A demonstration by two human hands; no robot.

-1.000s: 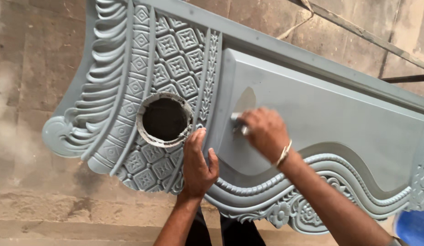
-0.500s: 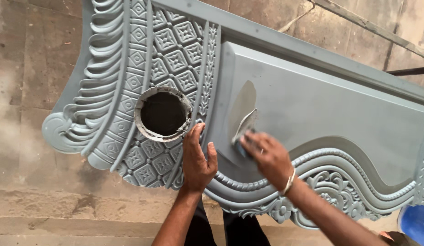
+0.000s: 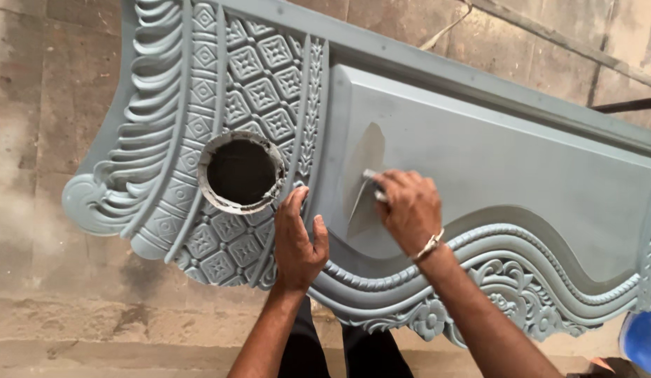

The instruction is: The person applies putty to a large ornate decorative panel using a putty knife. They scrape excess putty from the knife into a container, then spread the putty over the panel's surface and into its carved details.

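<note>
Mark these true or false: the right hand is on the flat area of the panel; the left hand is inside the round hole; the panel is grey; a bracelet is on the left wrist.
1. The right hand is on the flat area of the carved panel: true.
2. The left hand is inside the round hole: false, it rests beside the hole.
3. The panel is grey: true.
4. A bracelet is on the left wrist: false, on the right.

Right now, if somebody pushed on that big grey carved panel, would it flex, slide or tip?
The carved panel looks stiff: thick raised mouldings and a deep flat field suggest little flex. It is probably heavy, spanning nearly the whole view. It seems unlikely to slide easily, since the left hand presses on its patterned edge while the right hand works the flat field, though its support is hidden.
</note>
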